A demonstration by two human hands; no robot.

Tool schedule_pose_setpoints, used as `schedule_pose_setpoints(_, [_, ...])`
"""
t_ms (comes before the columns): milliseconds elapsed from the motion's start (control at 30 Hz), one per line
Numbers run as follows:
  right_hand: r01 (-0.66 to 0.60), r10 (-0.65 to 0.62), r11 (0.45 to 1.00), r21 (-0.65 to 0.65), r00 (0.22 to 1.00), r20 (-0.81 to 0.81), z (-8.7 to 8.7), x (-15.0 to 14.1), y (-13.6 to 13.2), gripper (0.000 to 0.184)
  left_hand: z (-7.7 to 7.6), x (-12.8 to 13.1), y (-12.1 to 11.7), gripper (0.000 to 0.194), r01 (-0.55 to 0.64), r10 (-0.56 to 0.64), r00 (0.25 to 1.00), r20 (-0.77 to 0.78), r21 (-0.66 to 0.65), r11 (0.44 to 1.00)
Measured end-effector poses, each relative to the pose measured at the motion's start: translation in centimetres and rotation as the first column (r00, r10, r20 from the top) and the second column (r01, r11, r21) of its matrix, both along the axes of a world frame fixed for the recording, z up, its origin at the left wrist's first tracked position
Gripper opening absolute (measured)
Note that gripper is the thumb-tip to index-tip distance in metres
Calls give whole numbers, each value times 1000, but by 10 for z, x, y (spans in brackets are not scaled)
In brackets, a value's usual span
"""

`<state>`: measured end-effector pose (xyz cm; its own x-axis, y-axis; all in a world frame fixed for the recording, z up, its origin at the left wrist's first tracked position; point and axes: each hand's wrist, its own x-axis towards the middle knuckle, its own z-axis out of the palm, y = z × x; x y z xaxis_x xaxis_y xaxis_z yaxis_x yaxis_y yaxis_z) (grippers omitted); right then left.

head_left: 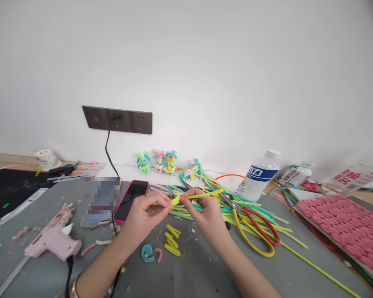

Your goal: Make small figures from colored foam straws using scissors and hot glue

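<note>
My left hand (144, 213) and my right hand (205, 211) meet above the grey table (202, 269). Both pinch one yellow pipe cleaner strip (195, 196), the left at its folded end, the right a little further along. Below the hands lie several short yellow folded pieces (172, 241), a blue curl (147, 253) and a pink curved piece (158, 254). A heap of yellow, green and blue strips (236, 209) spreads behind and right of my right hand.
A pink glue gun (53, 238) lies at left with its cord. A phone in a pink case (131, 199) sits beside my left hand. Scissors with yellow and red handles (255, 231), plastic bottles (261, 174), a tray of pink pieces (345, 223) and small finished figures (158, 161) stand around.
</note>
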<state>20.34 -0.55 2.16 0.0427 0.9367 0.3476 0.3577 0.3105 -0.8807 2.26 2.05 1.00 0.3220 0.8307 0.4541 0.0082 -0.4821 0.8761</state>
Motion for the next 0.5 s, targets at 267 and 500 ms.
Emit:
schedule_pose_setpoints(267, [28,-52,992,124,980,193,-5,-2,-4,14,3,0,-2,16,-3,9,996,-86,69,998])
schedule_pose_setpoints(500, [29,-124,960,278,937,327,-7,-1,-4,12,0,-1,-1,14,1,3,999,-43,87,996])
